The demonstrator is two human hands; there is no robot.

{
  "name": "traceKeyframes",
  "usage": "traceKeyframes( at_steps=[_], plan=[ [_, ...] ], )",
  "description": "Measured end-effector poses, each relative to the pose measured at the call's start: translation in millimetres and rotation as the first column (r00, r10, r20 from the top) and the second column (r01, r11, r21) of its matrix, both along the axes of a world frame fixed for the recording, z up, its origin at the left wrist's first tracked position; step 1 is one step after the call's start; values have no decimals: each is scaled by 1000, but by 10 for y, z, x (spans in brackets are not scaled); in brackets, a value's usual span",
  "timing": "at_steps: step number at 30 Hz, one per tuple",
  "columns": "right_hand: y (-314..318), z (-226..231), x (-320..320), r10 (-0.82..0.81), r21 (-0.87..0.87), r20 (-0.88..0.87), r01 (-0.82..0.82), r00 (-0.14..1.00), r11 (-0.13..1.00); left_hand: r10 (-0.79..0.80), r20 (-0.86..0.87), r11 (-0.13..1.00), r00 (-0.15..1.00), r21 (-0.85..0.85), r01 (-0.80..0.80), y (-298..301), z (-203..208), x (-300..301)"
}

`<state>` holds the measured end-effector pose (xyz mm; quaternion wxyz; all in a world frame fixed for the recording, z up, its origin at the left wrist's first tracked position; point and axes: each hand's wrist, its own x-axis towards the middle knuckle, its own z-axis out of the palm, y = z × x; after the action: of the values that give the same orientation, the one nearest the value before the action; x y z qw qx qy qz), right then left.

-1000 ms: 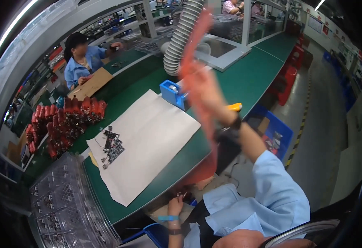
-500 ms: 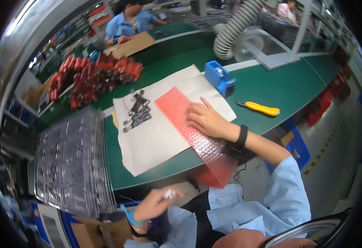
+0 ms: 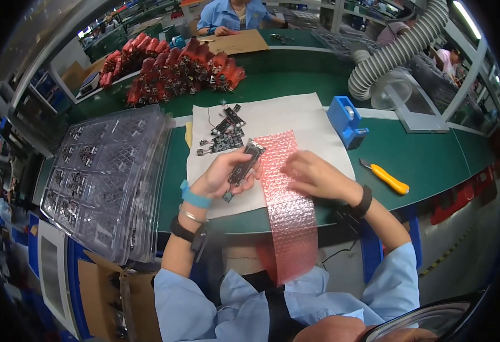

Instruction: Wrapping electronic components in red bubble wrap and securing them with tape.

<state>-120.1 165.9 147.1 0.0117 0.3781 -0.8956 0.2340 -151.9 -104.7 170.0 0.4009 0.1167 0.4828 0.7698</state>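
Black circuit board (image 3: pixel 243 170) gripped in left hand (image 3: pixel 225 171), just left of red bubble wrap (image 3: pixel 293 222); held by sides, maybe so parts are not pressed. Right hand (image 3: pixel 318 178) held open over wrap, fingers loosely bent; touching or not cannot be told. Wrap draped off green table (image 3: pixel 438 154), likely too long for paper sheet (image 3: pixel 312 125) under it. More boards (image 3: pixel 227 137) heaped left of wrap, perhaps for easy reach. Blue tape holder (image 3: pixel 343 121), yellow cutter (image 3: pixel 389 179) set right of wrap, seemingly out of its way. Red bundles (image 3: pixel 193 65) piled beyond wrap, leftward.

The left hand (image 3: pixel 218 173) held a slim, black, rectangular circuit board (image 3: pixel 245 166); the right hand (image 3: pixel 319 178) was over a translucent red bubble-wrap strip (image 3: pixel 291 228) lying partly on a white paper sheet (image 3: pixel 310 111).
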Motion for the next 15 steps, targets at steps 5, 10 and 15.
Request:
traceKeyframes(
  at_steps=[5, 10, 15],
  plan=[
    [9, -181, -182, -41, -21, -78, 40, 996, 999, -5, -238, 961, 971, -268, -60, 252, -223, -379],
    [-31, -88, -253, 5, 10, -14, -5, 1000, 1000, -257, -460, 697, 850, -698, -167, 397, -190, -704],
    [27, -154, -349, -5, -87, 72, 11, 997, 996, -213, -704, 741, 678, -569, -358, 503, -471, -821]
  ],
)
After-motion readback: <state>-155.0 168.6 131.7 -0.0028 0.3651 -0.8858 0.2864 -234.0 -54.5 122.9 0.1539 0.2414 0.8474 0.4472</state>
